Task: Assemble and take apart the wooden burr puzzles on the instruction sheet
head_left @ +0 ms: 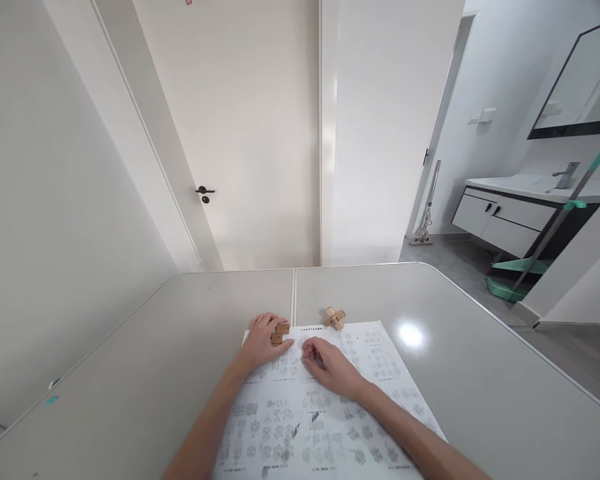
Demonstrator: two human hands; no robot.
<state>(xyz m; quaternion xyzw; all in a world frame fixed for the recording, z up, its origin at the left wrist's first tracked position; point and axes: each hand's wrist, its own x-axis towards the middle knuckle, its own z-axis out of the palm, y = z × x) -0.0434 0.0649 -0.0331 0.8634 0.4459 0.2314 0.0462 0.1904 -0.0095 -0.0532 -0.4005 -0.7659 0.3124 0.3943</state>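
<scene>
Resting bare-handed over a printed sheet [320,440] on a pale grey table [145,373].
Cupping the left hand [264,339], partly open, around small wooden pieces [281,333] near the sheet's far left corner, touching them (impossible to tell how firmly); curling the right hand [335,369] loosely over the sheet's upper middle, too closed to tell its contents, near a cross-shaped wooden block [335,319] by the far edge.

Home interior with vanity [505,217] and mirror [580,87]
</scene>
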